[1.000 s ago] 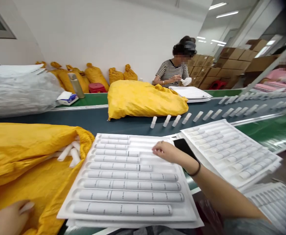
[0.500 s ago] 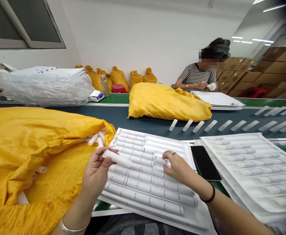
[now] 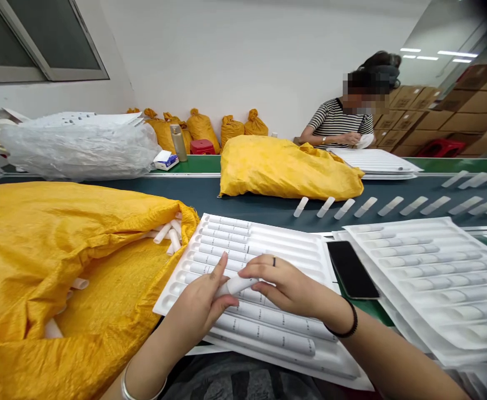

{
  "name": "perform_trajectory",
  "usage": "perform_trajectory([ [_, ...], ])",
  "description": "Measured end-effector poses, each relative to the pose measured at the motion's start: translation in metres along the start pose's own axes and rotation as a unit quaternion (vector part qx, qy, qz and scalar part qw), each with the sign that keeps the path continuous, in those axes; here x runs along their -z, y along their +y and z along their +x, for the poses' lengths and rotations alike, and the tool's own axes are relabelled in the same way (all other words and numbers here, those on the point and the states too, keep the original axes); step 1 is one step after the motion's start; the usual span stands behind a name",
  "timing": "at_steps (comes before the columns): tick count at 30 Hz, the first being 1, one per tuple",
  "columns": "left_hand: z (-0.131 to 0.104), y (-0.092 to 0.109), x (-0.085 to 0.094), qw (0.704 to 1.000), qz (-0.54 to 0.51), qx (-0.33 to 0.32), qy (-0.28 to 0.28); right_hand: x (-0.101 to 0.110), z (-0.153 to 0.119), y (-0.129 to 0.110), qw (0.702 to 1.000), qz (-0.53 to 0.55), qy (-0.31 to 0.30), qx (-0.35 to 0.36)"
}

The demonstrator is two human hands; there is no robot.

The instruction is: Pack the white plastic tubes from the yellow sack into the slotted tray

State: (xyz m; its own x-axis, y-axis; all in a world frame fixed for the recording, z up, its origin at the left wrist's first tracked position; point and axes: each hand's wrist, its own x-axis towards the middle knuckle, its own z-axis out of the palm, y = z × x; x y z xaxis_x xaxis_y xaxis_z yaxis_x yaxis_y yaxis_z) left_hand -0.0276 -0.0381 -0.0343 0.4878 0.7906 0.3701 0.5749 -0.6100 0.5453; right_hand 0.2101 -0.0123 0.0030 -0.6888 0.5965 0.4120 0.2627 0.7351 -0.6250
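Over the white moulded tray point(image 3: 287, 243) my two hands meet on one white tube point(image 3: 241, 283). My left hand point(image 3: 197, 303) is closed round its left end, thumb below and fingers behind. The fingertips of my right hand point(image 3: 291, 286) pinch its other end, where a short printed piece appears to sit; the join is partly covered. Below, rows of white tubes with small printed marks point(image 3: 268, 333) lie in the tray's grooves, while several grooves at its upper right hold no tubes.
An open yellow sack point(image 3: 101, 289) with loose white tubes point(image 3: 172, 236) lies left. A black phone point(image 3: 352, 269) and another filled tray point(image 3: 430, 233) are right. Beyond, the belt point(image 3: 176, 194) carries a closed yellow sack point(image 3: 285, 166) and capped tubes point(image 3: 388, 206). A co-worker point(image 3: 339, 125) sits opposite.
My left hand has moved right and down with the tube. My right hand has drawn left with the short printed piece from the tray, and both hands now meet on the tube.
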Motion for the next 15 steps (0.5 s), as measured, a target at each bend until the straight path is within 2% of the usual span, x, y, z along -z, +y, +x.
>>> perform_trajectory([
  [3, 0.002, 0.000, 0.008, 0.999, 0.033, -0.020, 0.022, -0.003, 0.003, 0.000, 1.000, -0.006, 0.011, 0.000],
  [5, 0.003, -0.001, 0.014, 0.998, 0.040, 0.009, 0.038, -0.005, 0.003, 0.001, 0.999, -0.013, 0.049, -0.006],
  [8, 0.003, -0.004, 0.024, 0.999, 0.031, 0.039, 0.014, -0.007, 0.002, 0.004, 0.996, -0.018, 0.080, -0.017],
  [10, 0.002, -0.004, 0.026, 0.999, 0.022, 0.025, 0.001, -0.007, 0.001, 0.006, 0.997, -0.015, 0.076, -0.024],
  [15, 0.003, -0.001, 0.021, 0.996, 0.060, -0.052, 0.037, -0.005, -0.001, 0.009, 0.996, -0.001, 0.056, -0.067],
])
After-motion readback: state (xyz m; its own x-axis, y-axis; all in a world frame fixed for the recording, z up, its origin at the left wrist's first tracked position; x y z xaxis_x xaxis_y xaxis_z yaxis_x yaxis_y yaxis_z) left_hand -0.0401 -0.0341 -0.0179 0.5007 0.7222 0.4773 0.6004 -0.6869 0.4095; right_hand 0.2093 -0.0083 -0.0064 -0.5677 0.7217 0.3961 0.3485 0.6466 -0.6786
